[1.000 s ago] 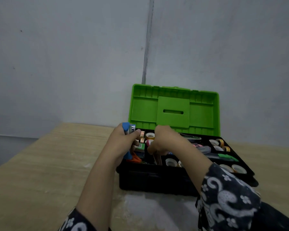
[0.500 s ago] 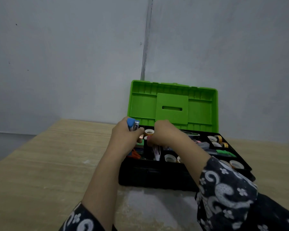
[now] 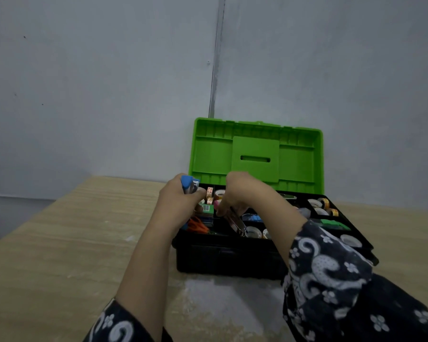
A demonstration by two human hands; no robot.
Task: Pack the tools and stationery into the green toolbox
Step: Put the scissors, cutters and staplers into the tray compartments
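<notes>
On the tabletop [image 3: 59, 243] a green toolbox [image 3: 232, 257] stands with its lid [image 3: 255, 154] tipped back against the wall, its black tray open to view. Going from the left, the left hand [image 3: 177, 206] hovers over the tray's left end, fingers curled round a blue stapler [image 3: 189, 185] that sticks up out of the fist. Just below it in the left compartment lie orange scissors [image 3: 198, 224] and a small green box [image 3: 206, 208] with a barcode. Next comes the right hand [image 3: 235, 193], curled downward, fingers pinching a slim metal tool [image 3: 236, 223] that angles down toward the tray's near compartments; what the tool is I cannot tell. Tape rolls [image 3: 253, 232] sit just beside its tip, more rolls [image 3: 323, 204] fill the far right compartments, and a green flat piece [image 3: 334, 223] lies between them and a last roll at the near right corner.

Most things appear to be in the tray already; the two held pieces look like the ones being placed.

Risks, as I judge them: both hands crowd the same left end, so they may knock each other or the small upright rolls behind them. The metal tool is long and slanted; set across a divider it could stand proud and stop the lid from closing. The stapler, dropped on top of the scissors, may do the same, since that compartment looks full.
</notes>
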